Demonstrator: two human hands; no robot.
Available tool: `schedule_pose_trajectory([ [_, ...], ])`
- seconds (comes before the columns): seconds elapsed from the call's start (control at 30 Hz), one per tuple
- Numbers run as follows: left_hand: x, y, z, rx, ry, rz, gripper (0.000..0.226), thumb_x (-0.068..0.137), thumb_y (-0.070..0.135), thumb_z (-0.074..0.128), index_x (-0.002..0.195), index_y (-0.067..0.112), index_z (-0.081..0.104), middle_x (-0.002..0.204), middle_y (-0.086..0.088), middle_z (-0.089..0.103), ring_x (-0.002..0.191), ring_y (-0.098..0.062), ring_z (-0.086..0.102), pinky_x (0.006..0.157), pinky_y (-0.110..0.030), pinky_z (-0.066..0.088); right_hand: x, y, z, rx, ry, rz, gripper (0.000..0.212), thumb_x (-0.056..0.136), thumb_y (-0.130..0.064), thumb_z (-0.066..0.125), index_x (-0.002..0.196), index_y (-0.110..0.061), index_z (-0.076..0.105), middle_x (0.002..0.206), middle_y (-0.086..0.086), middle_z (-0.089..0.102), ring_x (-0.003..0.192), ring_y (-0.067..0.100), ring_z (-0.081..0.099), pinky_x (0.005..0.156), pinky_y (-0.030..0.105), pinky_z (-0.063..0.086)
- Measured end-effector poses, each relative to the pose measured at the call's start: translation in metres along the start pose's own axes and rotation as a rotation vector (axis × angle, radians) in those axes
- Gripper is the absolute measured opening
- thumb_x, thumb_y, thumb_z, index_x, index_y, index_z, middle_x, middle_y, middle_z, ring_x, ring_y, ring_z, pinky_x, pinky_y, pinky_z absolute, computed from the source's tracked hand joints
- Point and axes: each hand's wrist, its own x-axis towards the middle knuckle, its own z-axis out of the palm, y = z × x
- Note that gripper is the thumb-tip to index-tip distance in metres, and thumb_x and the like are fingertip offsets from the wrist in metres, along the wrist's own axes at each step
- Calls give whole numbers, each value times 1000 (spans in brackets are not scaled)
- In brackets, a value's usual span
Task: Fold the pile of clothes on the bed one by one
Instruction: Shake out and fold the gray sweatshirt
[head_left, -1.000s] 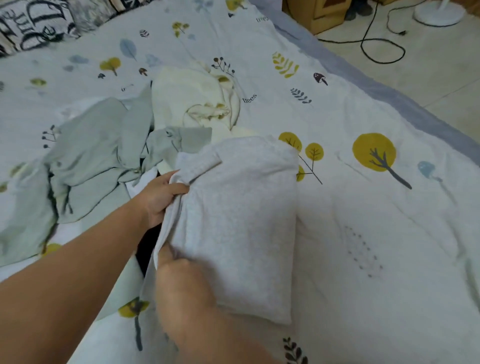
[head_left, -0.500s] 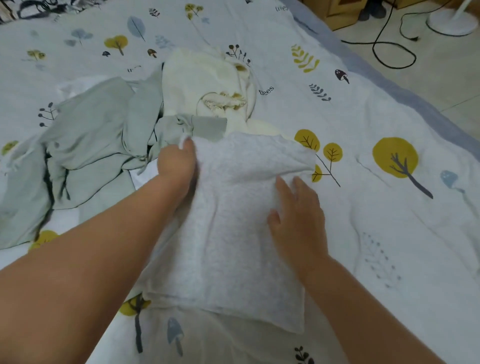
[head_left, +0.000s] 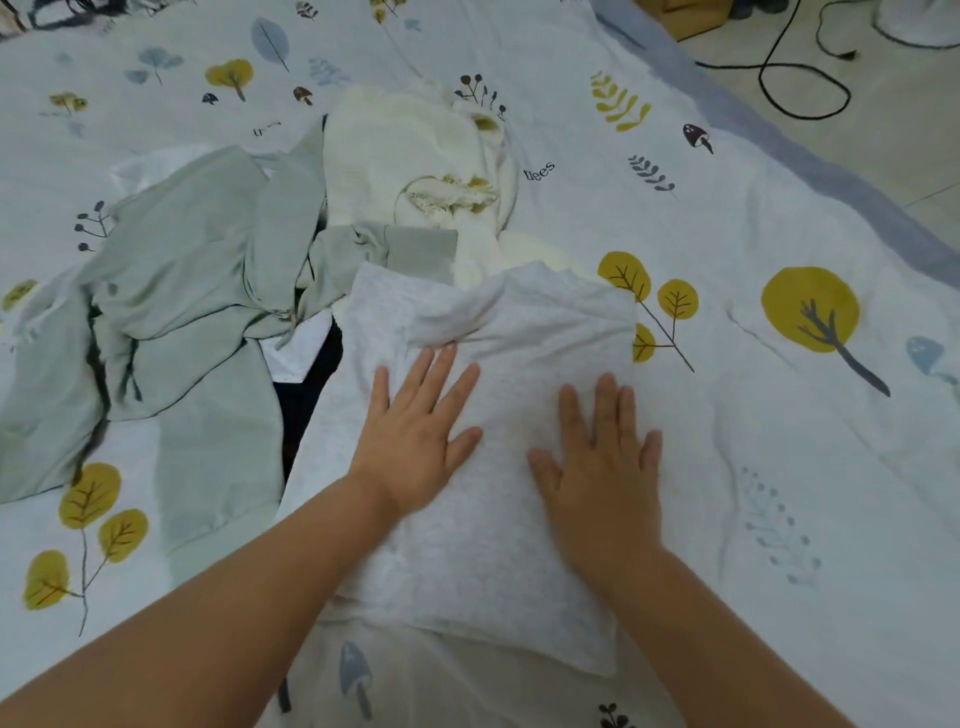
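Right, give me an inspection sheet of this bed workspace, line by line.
Surface: bed sheet printed with trees and leaves, wrinkled.
Job's things: light grey garment lies folded into a rectangle in front; unfolded sage green garment lies crumpled to its left; cream garment lies behind it.
Clutter: a dark item and a white item show between the green and grey garments.
Grips: left hand and right hand lie flat, fingers straight, pressing on the grey garment.
Cables: black cable looped on the floor.
Surroundings: tiled floor at upper right, beyond the bed's edge.
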Motion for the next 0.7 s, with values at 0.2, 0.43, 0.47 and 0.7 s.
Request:
schedule_pose_trajectory([
  [0.2,5,1,-13,-66,-113,-20,63,96,50,23,148,27,-5,157,2,-14,144,-16,-15,113,-47,-10,3,6,0,-6,-60,-25,64,97,-51,16,148,-26,-13,155,6,-24,141,21,-24,114,42,-12],
  [0.43,-72,10,-41,-106,63,295,57,89,47,44,129,8,55,140,-16,46,130,-34,44,105,-54,28,-58,17,-27,171,-37,-315,60,94,-41,47,147,-21,25,157,2,4,139,7,-7,112,22,-4],
  [0.47,-84,10,-38,-67,26,369,61,87,51,44,129,8,55,140,-16,46,129,-35,44,105,-54,31,-67,19,-29,120,-67,-364,66,87,-45,57,142,-17,36,155,7,16,141,13,6,114,28,10],
  [0.7,-120,4,-18,123,-39,464,82,67,58,68,133,11,52,142,-15,43,130,-37,40,105,-50,35,-94,24,-19,-204,-28,-573,50,49,-28,79,97,-16,76,108,11,70,99,26,67,81,37,53],
])
